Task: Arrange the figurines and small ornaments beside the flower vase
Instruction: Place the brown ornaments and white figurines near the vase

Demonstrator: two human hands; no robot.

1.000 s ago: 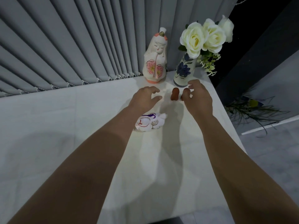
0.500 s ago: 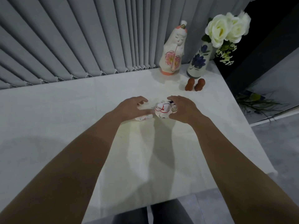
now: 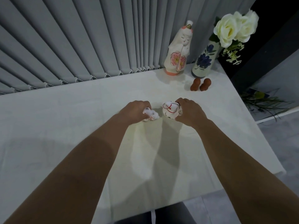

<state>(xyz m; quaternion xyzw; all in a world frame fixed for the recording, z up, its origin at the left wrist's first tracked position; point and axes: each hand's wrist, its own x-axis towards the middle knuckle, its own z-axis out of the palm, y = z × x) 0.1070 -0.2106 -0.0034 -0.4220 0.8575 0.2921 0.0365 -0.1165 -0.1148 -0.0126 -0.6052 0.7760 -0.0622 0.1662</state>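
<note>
On a white table point(image 3: 64, 126), the left hand point(image 3: 135, 110) had its fingers curled around a small white ornament point(image 3: 151, 116), while the right hand point(image 3: 189, 112) gripped a white figurine with red cord markings point(image 3: 169, 109). The flower vase point(image 3: 204, 62) stood well apart at the far corner, beside a tall doll figurine point(image 3: 178, 50) and two brown ornaments point(image 3: 200, 84). Both pieces looked fragile, so lifting them clear and setting them down upright beside the vase, without knocking the brown pair, seemed wisest.

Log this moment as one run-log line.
left hand: holds small white figurine | right hand: holds white figurine | vase: two brown ornaments placed
</note>
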